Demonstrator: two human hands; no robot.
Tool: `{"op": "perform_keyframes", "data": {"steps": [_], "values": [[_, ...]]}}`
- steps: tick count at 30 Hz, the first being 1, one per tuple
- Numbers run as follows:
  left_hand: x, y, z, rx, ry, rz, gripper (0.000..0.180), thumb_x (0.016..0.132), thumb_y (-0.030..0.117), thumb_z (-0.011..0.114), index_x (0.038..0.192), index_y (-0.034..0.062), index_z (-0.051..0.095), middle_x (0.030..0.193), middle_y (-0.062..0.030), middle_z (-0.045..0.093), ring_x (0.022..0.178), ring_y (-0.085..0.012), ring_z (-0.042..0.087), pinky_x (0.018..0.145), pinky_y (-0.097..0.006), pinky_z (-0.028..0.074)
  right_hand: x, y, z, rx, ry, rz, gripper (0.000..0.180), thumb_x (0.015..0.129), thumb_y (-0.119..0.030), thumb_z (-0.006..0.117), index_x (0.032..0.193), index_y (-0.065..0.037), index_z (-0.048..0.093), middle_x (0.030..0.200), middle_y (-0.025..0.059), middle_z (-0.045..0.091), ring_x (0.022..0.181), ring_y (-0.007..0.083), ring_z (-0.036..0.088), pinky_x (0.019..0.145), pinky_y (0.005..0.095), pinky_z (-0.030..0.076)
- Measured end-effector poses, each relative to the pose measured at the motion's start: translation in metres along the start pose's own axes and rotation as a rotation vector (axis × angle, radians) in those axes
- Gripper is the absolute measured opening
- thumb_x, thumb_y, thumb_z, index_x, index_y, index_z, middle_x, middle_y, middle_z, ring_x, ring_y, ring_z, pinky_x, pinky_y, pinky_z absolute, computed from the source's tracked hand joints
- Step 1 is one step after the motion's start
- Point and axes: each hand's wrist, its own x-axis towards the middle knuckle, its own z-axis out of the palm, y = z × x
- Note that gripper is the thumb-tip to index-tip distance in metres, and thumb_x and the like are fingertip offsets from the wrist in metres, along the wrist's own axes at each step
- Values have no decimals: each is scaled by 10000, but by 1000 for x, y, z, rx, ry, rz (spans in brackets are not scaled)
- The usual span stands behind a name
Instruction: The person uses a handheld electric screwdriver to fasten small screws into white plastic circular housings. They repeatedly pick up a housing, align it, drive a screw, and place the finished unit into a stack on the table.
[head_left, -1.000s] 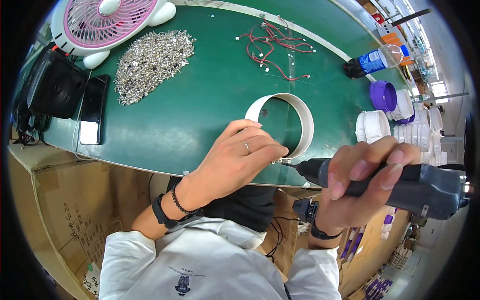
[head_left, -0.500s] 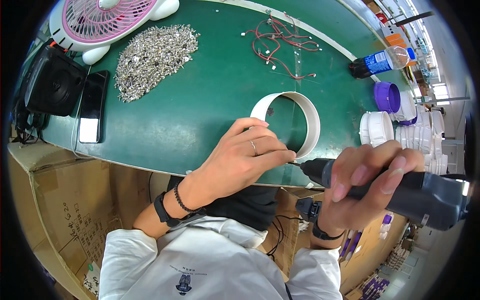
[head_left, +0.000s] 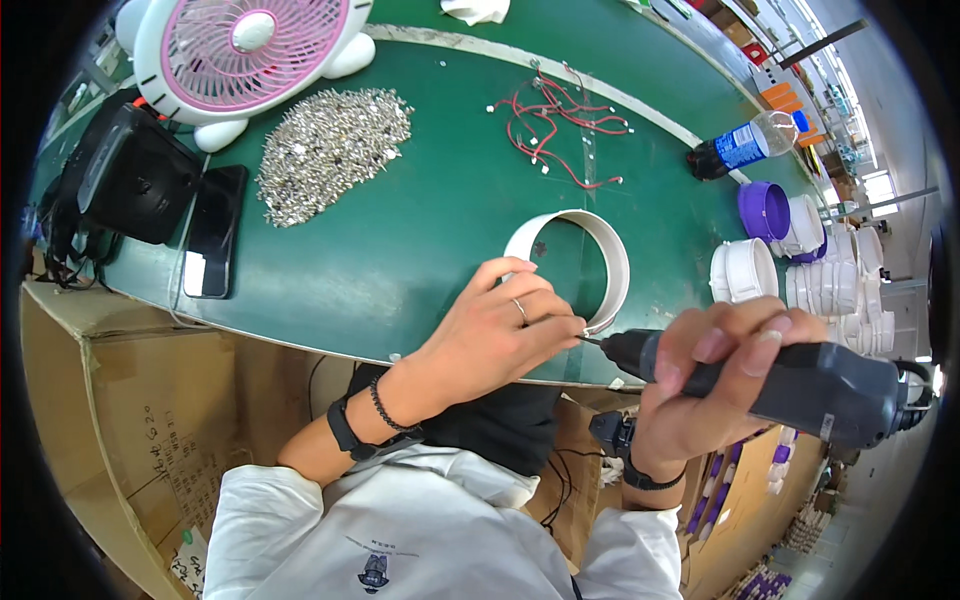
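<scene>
A white plastic ring (head_left: 618,268) stands on the green tabletop, its open middle showing the surface below. My left hand (head_left: 512,330) grips its near left side, thumb and fingertips gathered at the near rim. A black electric screwdriver (head_left: 820,392) lies almost level in my right hand (head_left: 722,368), which is wrapped round its body. Its thin bit points left and meets the near rim right by my left fingertips. Whether a screw sits at the bit's end is too small to tell.
A heap of small silver screws (head_left: 325,155) lies at left, near a phone (head_left: 214,230), a black speaker-like box (head_left: 140,180) and a pink-white fan (head_left: 255,60). Red wires (head_left: 540,125) lie beyond the ring. A cola bottle (head_left: 745,145), a purple ring (head_left: 764,211) and white rings (head_left: 742,271) stand at right.
The whole view has shifted, so the table's things sit a little lower. Both hands keep their holds, with the screwdriver's bit still at the ring's near rim.
</scene>
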Motion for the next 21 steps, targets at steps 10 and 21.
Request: {"op": "perform_keyframes", "data": {"steps": [10,21], "values": [[9,2,-25,68,85,-49,230,849,116,819,1075,150,791,1038,18,740,1005,-203,681,1035,-440,463,31,3,-48,53,174,-63,341,1026,-165,630,1301,-24,486,939,153,642,528,145,549,511,268,463],[30,-17,-107,625,35,-254,375,885,166,794,1248,119,715,1446,-132,607,1359,-368,534,1152,-521,370,-29,95,-112,-383,-53,310,690,920,-59,751,1503,-31,382,1505,217,513,1368,293,519,1133,456,424]]}}
